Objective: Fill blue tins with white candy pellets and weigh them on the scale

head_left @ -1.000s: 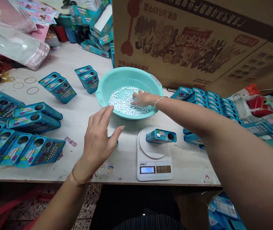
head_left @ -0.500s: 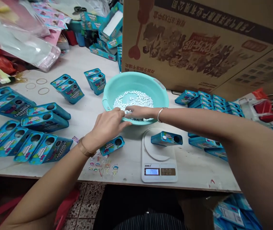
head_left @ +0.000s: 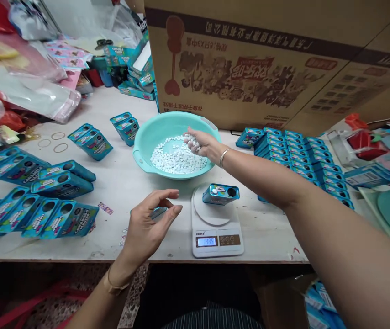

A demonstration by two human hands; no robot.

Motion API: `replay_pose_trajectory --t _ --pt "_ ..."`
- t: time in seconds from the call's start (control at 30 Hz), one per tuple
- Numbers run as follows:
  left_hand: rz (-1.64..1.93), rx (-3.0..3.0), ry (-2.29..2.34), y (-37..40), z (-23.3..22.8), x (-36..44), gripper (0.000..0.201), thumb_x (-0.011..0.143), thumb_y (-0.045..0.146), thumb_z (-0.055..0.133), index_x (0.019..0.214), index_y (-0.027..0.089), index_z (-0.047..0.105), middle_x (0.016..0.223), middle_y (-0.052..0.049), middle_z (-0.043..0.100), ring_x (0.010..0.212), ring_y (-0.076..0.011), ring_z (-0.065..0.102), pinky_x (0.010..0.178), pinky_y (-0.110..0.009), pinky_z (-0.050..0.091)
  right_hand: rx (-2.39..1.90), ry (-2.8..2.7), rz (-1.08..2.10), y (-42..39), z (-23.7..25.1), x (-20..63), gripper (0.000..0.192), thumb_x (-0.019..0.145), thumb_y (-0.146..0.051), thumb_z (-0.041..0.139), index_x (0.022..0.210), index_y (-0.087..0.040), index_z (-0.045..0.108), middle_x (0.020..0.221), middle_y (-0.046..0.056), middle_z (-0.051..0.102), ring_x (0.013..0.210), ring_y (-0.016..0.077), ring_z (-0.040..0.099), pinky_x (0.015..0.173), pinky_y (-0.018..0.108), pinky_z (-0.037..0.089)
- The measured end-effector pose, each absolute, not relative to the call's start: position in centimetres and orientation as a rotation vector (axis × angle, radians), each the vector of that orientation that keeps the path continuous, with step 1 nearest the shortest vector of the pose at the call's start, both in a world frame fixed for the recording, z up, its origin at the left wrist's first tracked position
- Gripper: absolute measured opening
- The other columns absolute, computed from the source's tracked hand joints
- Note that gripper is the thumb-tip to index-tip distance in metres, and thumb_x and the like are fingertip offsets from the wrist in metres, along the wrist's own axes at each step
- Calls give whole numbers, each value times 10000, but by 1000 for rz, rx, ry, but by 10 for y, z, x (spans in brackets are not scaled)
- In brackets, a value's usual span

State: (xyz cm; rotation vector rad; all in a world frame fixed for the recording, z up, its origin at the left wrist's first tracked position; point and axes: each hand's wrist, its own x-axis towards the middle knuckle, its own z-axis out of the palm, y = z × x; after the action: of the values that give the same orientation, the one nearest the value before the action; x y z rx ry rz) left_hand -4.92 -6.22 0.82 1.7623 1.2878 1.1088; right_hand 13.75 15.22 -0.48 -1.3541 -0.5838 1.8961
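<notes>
My right hand is cupped around a handful of small white candies over the turquoise basin. Below it in the basin lies a heap of loose white candies. My left hand is open above the table, its thumb and curved fingers apart with nothing between them. Mostly hidden behind that hand is a blue candy box. Another blue candy box, with a round opening in its top, stands on the white kitchen scale, whose display seems to read 148.5.
Several blue candy boxes with round openings crowd the left side, beside some rubber bands. Rows of closely packed boxes stand at the right. A large cardboard carton rises behind the basin. Plastic bags lie back left.
My left hand has drawn back from the basin toward the table's front and opened. My right hand has lifted from the candies with a handful. The view has shifted slightly.
</notes>
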Motion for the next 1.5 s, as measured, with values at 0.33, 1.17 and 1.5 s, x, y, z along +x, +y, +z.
replay_pose_trajectory --t 0.33,1.17,1.5 --pt "1178 1777 1275 -63 0 -18 249 870 326 634 1082 196 637 997 -60 700 860 -178 662 789 -324 560 -1083 -553 2003 130 32 154 328 1018 -389 347 785 -188 461 516 -87 359 357 27 302 312 87 202" --pt "751 2365 1181 -15 -21 72 351 741 404 778 1037 241 681 957 -20 614 1035 -255 552 1105 -616 207 -814 -439 1113 -19 7 195 268 780 -405 726 801 -207 546 591 -98 453 410 24 371 420 149 388" --pt "711 2422 1137 -13 -17 69 353 754 455 761 1019 240 668 1015 -35 603 1094 -261 524 1144 -627 135 -839 -403 1165 -14 13 198 284 779 -394 721 788 -204 509 565 -112 406 362 14 281 319 130 233"
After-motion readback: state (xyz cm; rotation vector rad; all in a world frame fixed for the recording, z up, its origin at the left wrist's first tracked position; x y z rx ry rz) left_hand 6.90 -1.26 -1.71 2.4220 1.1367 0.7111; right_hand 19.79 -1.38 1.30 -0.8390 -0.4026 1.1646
